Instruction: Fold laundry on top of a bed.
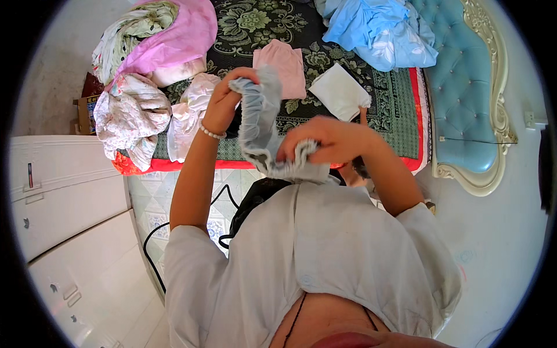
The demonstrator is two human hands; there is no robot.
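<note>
A light blue-grey cloth garment with a gathered elastic edge [256,113] hangs between my two hands, above the near edge of the bed. My left hand [226,98], with a beaded bracelet at the wrist, grips its upper end. At the other end my right hand [320,141], a little blurred, has its fingers closed on the gathered band. Beyond the hands a folded pink garment [285,69] lies on the dark floral bedcover [248,39]. To the right of that is a folded white cloth [340,92]. Part of the held garment hides behind my right hand.
Heaped blue fabric [387,35] lies at the bed's far right, by the tufted blue headboard [465,87]. Pink cloth [174,39], floral cloth [132,113] and a pale pink garment [189,117] are at the left. White cabinets [69,174] stand lower left; a black cable [150,243] crosses the tiles.
</note>
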